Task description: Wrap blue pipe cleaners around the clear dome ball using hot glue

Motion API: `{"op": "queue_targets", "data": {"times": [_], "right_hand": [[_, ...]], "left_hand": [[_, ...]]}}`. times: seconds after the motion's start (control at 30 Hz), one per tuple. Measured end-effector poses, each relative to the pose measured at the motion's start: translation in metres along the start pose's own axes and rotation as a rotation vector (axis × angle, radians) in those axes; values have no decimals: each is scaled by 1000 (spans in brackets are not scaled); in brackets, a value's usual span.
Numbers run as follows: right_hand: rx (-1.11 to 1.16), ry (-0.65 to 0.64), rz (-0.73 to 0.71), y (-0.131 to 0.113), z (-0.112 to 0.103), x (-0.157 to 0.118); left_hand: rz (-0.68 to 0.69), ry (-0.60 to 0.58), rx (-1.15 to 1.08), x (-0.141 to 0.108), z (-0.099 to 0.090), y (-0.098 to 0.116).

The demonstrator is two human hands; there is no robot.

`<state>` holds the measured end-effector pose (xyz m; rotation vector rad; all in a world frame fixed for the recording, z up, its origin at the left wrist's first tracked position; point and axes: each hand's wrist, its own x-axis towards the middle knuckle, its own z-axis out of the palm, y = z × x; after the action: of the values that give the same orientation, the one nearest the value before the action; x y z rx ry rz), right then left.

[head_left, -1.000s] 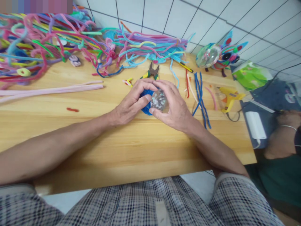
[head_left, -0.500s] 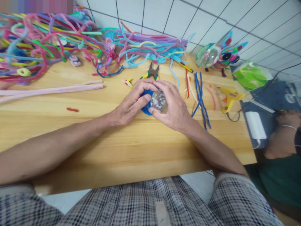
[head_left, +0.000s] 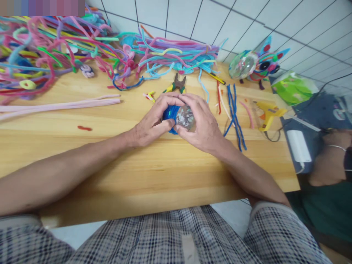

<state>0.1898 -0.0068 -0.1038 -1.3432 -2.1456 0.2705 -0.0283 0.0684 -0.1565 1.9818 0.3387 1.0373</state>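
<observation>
Between my two hands is a roundish piece, with a coil of blue pipe cleaner [head_left: 169, 113] on its left side and a clear ball [head_left: 185, 118] with mottled bits on its right. My left hand [head_left: 154, 119] curves around the blue coil, its thumb lying along the lower front. Around the clear ball my right hand [head_left: 202, 123] is wrapped, thumb at the front and fingers over the top. The fingertips of both hands meet at the upper edge. Just behind them lie pliers [head_left: 179, 83] with green and yellow handles.
Heaps of coloured pipe cleaners [head_left: 178, 55] line the back. Loose blue pipe cleaners [head_left: 233, 113] lie right of my hands, near a yellow glue gun [head_left: 269, 114]. A decorated animal figure [head_left: 258, 66] stands at the back right. Another person's arm [head_left: 334, 154] is at the right edge.
My left thumb has shifted slightly down and left, showing more of the blue coil. My right hand and the clear ball have hardly moved.
</observation>
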Motion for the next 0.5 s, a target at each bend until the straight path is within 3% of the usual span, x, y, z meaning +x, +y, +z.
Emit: {"op": "queue_targets", "data": {"times": [0.5], "right_hand": [[-16, -16, 41, -6, -3, 1]], "left_hand": [[-20, 11, 9, 2, 0, 6]]}}
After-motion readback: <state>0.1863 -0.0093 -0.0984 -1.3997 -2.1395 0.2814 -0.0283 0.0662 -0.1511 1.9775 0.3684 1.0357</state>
